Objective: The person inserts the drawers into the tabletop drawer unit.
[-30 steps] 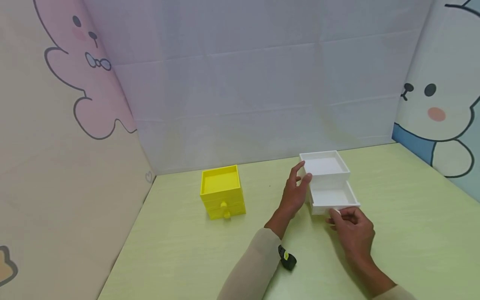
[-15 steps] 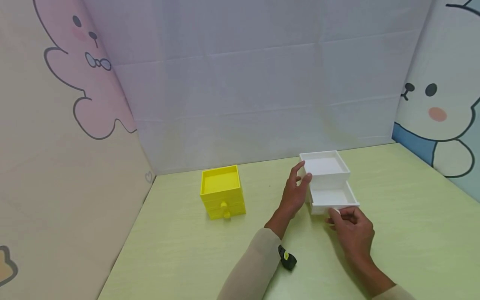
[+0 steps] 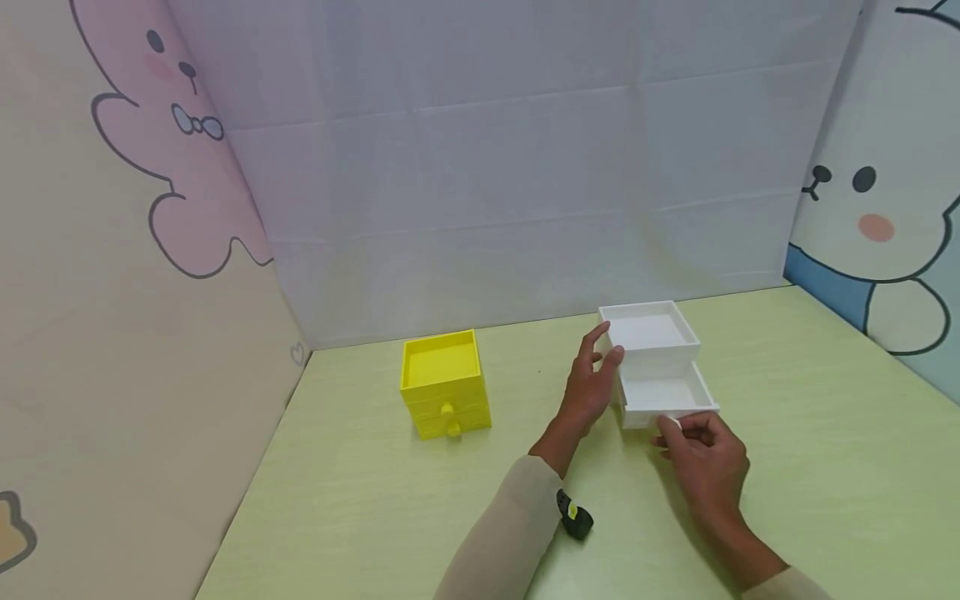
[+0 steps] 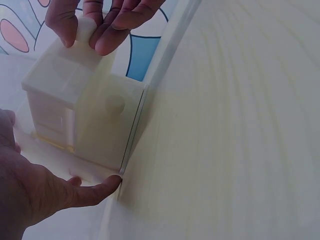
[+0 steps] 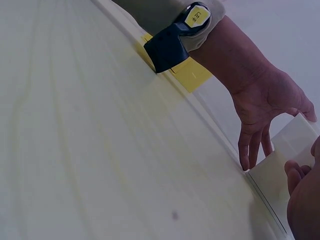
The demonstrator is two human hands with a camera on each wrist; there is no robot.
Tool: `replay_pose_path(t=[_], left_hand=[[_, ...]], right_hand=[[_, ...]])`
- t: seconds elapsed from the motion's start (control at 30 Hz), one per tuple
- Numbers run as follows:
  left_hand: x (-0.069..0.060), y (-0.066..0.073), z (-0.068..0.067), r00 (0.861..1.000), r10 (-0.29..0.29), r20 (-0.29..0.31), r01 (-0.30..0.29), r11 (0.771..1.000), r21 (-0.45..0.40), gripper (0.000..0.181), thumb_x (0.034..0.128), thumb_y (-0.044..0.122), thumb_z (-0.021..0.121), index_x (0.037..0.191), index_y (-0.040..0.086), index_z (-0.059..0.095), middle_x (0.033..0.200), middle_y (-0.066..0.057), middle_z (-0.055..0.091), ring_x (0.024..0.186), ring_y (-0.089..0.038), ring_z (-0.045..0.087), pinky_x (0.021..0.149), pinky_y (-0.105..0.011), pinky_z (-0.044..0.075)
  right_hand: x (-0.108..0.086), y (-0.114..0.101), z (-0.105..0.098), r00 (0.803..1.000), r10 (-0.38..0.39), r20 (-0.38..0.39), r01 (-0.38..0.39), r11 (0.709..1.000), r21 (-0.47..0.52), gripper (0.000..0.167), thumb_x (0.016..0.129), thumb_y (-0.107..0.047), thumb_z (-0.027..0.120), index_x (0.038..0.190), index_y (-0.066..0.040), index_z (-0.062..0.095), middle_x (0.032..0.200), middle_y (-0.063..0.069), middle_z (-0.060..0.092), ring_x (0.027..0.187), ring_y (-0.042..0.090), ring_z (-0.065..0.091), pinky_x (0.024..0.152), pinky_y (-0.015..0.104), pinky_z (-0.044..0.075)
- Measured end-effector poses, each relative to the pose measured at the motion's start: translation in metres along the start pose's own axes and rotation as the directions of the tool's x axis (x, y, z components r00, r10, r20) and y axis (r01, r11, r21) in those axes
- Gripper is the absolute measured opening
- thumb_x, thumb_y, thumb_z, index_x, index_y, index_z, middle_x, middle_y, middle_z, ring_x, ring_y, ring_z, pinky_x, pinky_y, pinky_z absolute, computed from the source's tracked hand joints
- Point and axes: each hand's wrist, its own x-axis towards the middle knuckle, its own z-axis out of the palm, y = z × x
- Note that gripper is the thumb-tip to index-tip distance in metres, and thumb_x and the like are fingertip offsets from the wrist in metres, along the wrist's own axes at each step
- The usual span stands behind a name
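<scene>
A small white drawer box (image 3: 649, 332) with a tray-like top stands at the right of the table. Its upper drawer (image 3: 663, 393) is pulled well out towards me. My right hand (image 3: 711, 467) pinches the knob (image 4: 86, 30) on this drawer between thumb and fingers. Below, the lower drawer is closed, its knob (image 4: 115, 105) untouched. My left hand (image 3: 588, 387) rests against the box's left side, fingers fairly straight and spread. In the right wrist view, the left hand's thumb lies near the top edge, and its fingers reach down along the side.
Left of the white box stands a yellow drawer box (image 3: 446, 383), its two knobs facing me. Behind the pale green table (image 3: 337, 500) hangs a white cloth (image 3: 480, 167). Walls with cartoon figures flank both sides. A black wrist device (image 3: 575, 517) sits on the left sleeve.
</scene>
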Motion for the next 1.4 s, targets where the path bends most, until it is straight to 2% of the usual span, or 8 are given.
replay_pose_path(t=[0.53,0.8,1.07,1.4], left_hand=[[0.0003,0.0004,-0.0009,1.000,0.016,-0.003,-0.016,1.000,-0.006,0.043,0.0996,0.046,0.053,0.141,0.053,0.043,0.143,-0.003,0.049,0.130,-0.029,0.049,0.091,-0.051,0.048],[0.0000,0.0006,-0.0008,1.000,0.004,-0.010,-0.004,1.000,0.006,0.042,0.0994,0.047,0.053,0.139,0.055,0.043,0.143,0.000,0.050,0.128,-0.021,0.049,0.093,-0.051,0.047],[-0.0002,0.0008,-0.0014,1.000,0.000,-0.010,0.000,1.000,-0.003,0.042,0.0996,0.047,0.053,0.140,0.055,0.043,0.145,-0.005,0.049,0.129,-0.026,0.049,0.093,-0.052,0.047],[-0.0003,0.0016,-0.0001,1.000,-0.011,-0.019,0.011,1.000,0.003,0.042,0.0992,0.047,0.054,0.139,0.055,0.043,0.143,-0.002,0.050,0.129,-0.024,0.049,0.093,-0.051,0.047]], right_hand=[[-0.0002,-0.0007,0.0006,1.000,0.003,0.010,-0.003,1.000,0.004,0.016,0.086,0.001,0.072,0.085,0.008,0.058,0.063,-0.005,0.068,0.054,0.007,0.068,0.051,0.021,0.054],[-0.0006,-0.0005,0.0017,0.999,0.030,0.017,-0.030,0.999,0.029,0.016,0.086,0.002,0.072,0.084,0.008,0.057,0.063,-0.004,0.068,0.053,0.008,0.068,0.051,0.021,0.053],[0.0001,-0.0003,0.0021,0.999,0.031,0.021,-0.031,0.999,0.034,0.016,0.086,0.001,0.072,0.085,0.009,0.057,0.064,-0.003,0.069,0.054,0.008,0.068,0.051,0.021,0.054],[0.0012,0.0005,0.0035,1.000,0.020,0.017,-0.020,0.999,0.036,0.015,0.086,0.002,0.071,0.085,0.008,0.057,0.064,-0.005,0.068,0.054,0.007,0.068,0.051,0.020,0.053]])
